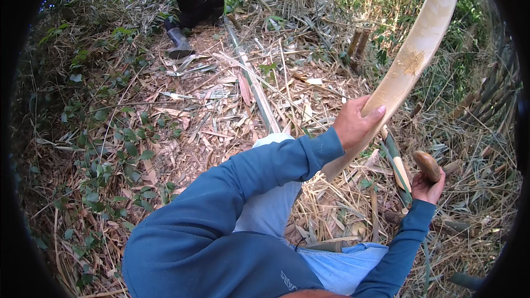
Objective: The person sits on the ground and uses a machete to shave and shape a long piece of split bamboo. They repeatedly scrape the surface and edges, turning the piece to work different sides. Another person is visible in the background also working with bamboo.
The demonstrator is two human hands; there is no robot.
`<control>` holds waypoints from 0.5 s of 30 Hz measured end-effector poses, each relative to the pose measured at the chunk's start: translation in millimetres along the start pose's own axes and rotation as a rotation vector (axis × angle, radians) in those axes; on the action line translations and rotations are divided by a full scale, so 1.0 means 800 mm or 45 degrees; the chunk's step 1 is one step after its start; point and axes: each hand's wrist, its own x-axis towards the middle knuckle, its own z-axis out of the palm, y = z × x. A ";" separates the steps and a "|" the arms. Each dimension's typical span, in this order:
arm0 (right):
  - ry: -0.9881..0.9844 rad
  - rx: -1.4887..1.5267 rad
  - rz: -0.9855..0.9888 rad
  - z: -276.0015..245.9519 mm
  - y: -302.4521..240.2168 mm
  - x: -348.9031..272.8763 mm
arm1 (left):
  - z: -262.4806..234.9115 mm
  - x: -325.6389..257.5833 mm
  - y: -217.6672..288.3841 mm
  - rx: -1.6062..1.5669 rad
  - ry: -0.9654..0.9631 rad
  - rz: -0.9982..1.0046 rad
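My left hand (356, 122) grips a long, wide split bamboo piece (398, 74), its thumb across the pale face. The piece slants from beside my knee up to the upper right. A crumbly brown patch marks its surface. Lower down on the right, my right hand (429, 189) is closed around a rounded brown wooden handle (426, 165); whatever it belongs to is hidden. Between the hands, close to the right one, lies a green bamboo length (396, 160) with a pale cut stretch.
Ahead, a green bamboo pole (255, 85) runs away from my knee toward a seated person (193, 0) in dark clothes and rubber boots. Dry leaves and bamboo shavings (204, 132) litter the ground. Leafy plants (110, 160) grow at left, and cut stumps (359, 43) stand at the far right.
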 end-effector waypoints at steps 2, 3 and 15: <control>-0.029 0.000 0.004 -0.006 -0.001 0.005 | 0.000 -0.001 0.003 0.022 0.000 -0.008; -0.052 0.001 0.005 -0.008 -0.001 0.007 | 0.000 -0.001 0.005 0.039 -0.001 -0.019; -0.063 0.010 -0.001 -0.003 0.000 0.001 | 0.001 0.001 0.000 0.046 -0.009 0.003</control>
